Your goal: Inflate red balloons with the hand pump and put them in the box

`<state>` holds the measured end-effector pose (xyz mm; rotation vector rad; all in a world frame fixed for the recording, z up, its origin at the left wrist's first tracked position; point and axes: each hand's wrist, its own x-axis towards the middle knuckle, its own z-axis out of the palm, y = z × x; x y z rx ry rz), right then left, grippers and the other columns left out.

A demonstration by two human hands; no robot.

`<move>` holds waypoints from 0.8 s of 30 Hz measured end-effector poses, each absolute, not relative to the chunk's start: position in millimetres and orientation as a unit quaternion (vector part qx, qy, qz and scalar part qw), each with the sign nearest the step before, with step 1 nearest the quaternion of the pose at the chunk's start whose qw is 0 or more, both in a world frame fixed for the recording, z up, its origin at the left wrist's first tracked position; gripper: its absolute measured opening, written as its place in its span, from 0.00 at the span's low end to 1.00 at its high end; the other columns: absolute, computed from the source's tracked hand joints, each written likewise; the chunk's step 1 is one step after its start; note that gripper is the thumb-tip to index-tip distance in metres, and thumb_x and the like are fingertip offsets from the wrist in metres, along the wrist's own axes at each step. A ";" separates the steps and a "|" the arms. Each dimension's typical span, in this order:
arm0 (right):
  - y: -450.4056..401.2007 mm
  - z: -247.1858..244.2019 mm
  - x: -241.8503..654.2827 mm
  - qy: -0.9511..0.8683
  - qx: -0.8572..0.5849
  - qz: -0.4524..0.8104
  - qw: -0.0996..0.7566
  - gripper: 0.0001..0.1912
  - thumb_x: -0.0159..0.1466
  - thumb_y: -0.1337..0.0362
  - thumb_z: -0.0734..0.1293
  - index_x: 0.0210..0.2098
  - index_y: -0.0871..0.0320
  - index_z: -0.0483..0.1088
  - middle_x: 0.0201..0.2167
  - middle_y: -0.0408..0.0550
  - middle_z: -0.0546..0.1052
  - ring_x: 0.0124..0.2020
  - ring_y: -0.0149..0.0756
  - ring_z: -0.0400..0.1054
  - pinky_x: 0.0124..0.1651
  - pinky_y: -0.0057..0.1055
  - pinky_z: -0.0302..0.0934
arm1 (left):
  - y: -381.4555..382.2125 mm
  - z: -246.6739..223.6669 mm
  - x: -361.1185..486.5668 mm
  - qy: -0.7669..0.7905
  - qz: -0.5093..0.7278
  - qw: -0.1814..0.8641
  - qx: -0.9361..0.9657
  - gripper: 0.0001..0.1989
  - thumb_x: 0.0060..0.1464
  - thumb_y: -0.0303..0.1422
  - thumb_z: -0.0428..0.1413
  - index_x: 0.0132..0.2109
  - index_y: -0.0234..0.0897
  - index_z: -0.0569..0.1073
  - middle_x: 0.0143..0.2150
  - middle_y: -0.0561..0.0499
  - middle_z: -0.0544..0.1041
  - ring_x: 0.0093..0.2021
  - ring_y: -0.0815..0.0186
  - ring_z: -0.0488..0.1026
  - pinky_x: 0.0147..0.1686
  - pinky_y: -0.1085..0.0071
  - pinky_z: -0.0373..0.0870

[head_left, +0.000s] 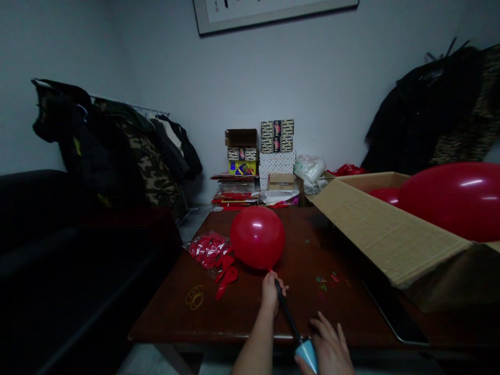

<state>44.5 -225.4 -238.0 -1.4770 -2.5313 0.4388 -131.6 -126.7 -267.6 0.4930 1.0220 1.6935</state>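
An inflated red balloon [257, 238] sits over the middle of the brown table, its neck pointing toward me. My left hand [270, 291] is closed on the balloon's neck, beside the black upper end of a hand pump. The pump's light blue part [307, 356] is at the table's front edge. My right hand [332, 348] grips that blue part with the thumb at its near side, some fingers stretched out. To the left lie loose uninflated red balloons [226, 277] and a clear bag of red balloons [208, 248].
Yellow rings [195, 297] lie on the table [172, 317] at left, small coloured clips [321, 284] at right. A dark flat device [398, 315] rests beside an open cardboard box [394, 234] holding big red balloons [455, 200]. Stacked boxes [277, 166] stand behind; a black sofa is left.
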 end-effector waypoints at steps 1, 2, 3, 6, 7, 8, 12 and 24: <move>-222.3 -229.7 37.8 -0.848 -0.501 0.140 0.100 0.24 0.55 0.46 0.60 0.41 0.57 0.72 0.56 0.54 0.65 0.62 0.52 0.46 0.62 0.56 0.31 | -126.6 -267.2 -131.8 0.428 0.707 0.525 0.205 0.20 0.45 0.52 0.52 0.27 0.40 0.57 0.12 0.62 0.63 0.09 0.74 0.57 0.23 0.70 0.65; -218.8 -222.6 30.4 -0.845 -0.507 0.132 0.110 0.24 0.56 0.47 0.60 0.40 0.58 0.72 0.55 0.54 0.65 0.62 0.52 0.46 0.62 0.55 0.30 | -126.5 -266.8 -132.0 0.429 0.707 0.525 0.203 0.20 0.45 0.52 0.52 0.27 0.40 0.57 0.12 0.62 0.63 0.09 0.74 0.57 0.23 0.70 0.65; -214.7 -217.0 22.6 -0.842 -0.511 0.124 0.121 0.24 0.56 0.47 0.59 0.40 0.58 0.72 0.55 0.55 0.66 0.62 0.51 0.47 0.62 0.54 0.29 | -126.4 -266.6 -132.2 0.429 0.707 0.524 0.202 0.20 0.45 0.51 0.52 0.28 0.40 0.57 0.12 0.62 0.63 0.09 0.74 0.57 0.22 0.70 0.65; -199.6 -208.3 0.6 -0.834 -0.523 0.112 0.137 0.22 0.56 0.50 0.59 0.39 0.59 0.72 0.54 0.55 0.66 0.62 0.50 0.47 0.62 0.53 0.28 | -125.5 -266.2 -133.1 0.426 0.711 0.525 0.196 0.20 0.45 0.51 0.52 0.28 0.40 0.57 0.12 0.62 0.63 0.09 0.74 0.57 0.21 0.71 0.64; -194.3 -207.6 -5.3 -0.832 -0.526 0.111 0.140 0.22 0.56 0.50 0.60 0.40 0.59 0.72 0.54 0.54 0.66 0.62 0.50 0.47 0.62 0.53 0.29 | -125.0 -266.2 -133.6 0.424 0.711 0.526 0.196 0.20 0.44 0.51 0.53 0.28 0.40 0.57 0.11 0.62 0.63 0.09 0.74 0.57 0.21 0.71 0.64; -189.6 -207.6 -10.1 -0.830 -0.528 0.111 0.144 0.22 0.55 0.50 0.60 0.41 0.58 0.72 0.53 0.54 0.67 0.62 0.50 0.47 0.62 0.53 0.29 | -124.4 -266.4 -134.2 0.423 0.711 0.527 0.197 0.21 0.44 0.52 0.53 0.28 0.40 0.57 0.11 0.62 0.62 0.09 0.74 0.57 0.21 0.72 0.64; -179.6 -212.4 -17.8 -0.827 -0.530 0.110 0.151 0.23 0.55 0.51 0.60 0.43 0.57 0.71 0.52 0.53 0.68 0.61 0.50 0.47 0.61 0.55 0.28 | -121.6 -267.9 -136.1 0.424 0.711 0.525 0.200 0.22 0.43 0.53 0.52 0.27 0.40 0.56 0.11 0.62 0.62 0.08 0.74 0.57 0.19 0.72 0.63; -209.1 -218.0 1.4 -0.836 -0.527 0.096 0.119 0.21 0.56 0.53 0.60 0.40 0.60 0.72 0.50 0.56 0.70 0.60 0.51 0.50 0.62 0.54 0.30 | -124.5 -266.2 -132.1 0.439 0.706 0.517 0.203 0.21 0.44 0.53 0.51 0.27 0.40 0.56 0.11 0.62 0.62 0.08 0.74 0.56 0.20 0.72 0.63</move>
